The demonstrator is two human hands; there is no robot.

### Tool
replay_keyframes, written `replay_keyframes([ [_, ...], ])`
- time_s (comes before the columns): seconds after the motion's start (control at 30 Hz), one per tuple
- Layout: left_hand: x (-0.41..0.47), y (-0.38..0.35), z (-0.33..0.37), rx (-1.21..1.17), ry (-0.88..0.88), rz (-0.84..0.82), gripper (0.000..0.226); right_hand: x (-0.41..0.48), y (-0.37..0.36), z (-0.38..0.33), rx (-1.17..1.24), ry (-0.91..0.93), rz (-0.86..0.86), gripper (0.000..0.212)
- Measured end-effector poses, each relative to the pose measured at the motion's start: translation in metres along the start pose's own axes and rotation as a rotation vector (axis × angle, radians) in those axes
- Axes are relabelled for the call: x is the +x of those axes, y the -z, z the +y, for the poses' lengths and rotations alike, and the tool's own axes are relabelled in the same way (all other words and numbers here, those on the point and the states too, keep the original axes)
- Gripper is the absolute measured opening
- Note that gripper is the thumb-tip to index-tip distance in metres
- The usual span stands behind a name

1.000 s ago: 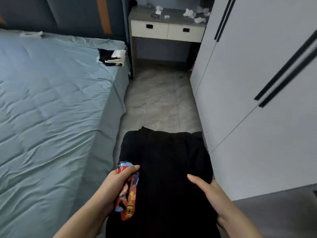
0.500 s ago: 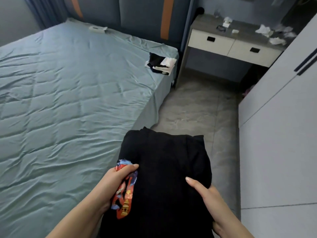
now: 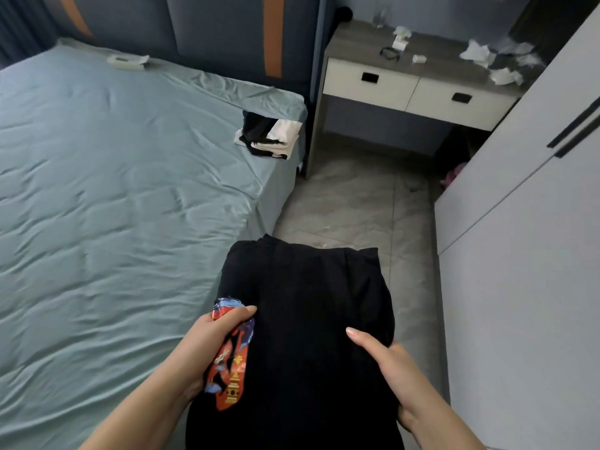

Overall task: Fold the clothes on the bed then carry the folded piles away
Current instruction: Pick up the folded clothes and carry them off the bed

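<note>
Both hands grip 1 folded black pile at bottom center: left hand and right hand clamp its edges. Second pile sits on bed, upper center.

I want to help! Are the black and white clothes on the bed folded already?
Folded. The black and white clothes sit as a small flat stack with layered edges, near the corner of the bed.
</note>
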State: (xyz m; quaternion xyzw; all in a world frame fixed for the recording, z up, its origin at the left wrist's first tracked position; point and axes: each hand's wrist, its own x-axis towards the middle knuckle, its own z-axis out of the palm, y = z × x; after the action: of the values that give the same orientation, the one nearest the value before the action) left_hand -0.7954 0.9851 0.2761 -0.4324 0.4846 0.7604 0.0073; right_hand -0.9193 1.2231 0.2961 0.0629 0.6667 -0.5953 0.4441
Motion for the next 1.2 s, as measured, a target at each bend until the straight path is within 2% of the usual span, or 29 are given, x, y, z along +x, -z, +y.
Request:
replay_keyframes([
  [0.13,0.05,-0.052,0.026,-0.018,-0.026,0.037,0.048,0.055,0.044,-0.05,-0.03,0.0,-0.043,0.036],
  [0.33,0.108,-0.14,0.078,-0.087,-0.023,0.103,0.04,0.133,0.108,-0.144,-0.105,-0.011,-0.127,0.029],
  [0.57,0.171,-0.192,0.133,-0.132,-0.036,0.181,0.046,0.213,0.143,-0.238,-0.162,-0.067,-0.213,0.035],
  [0.73,0.228,-0.198,0.175,-0.174,-0.051,0.131,0.039,0.277,0.138,-0.288,-0.19,-0.053,-0.227,0.039],
  [0.83,0.274,-0.192,0.204,-0.132,-0.111,0.179,0.024,0.316,0.122,-0.322,-0.215,-0.042,-0.23,0.038],
  [1.03,0.347,-0.166,0.284,-0.203,-0.001,0.196,0.04,0.391,0.072,-0.401,-0.281,-0.03,-0.217,0.037],
  [1.2,0.395,-0.138,0.338,-0.24,-0.081,0.27,0.03,0.446,0.024,-0.463,-0.334,-0.01,-0.266,0.032],
])
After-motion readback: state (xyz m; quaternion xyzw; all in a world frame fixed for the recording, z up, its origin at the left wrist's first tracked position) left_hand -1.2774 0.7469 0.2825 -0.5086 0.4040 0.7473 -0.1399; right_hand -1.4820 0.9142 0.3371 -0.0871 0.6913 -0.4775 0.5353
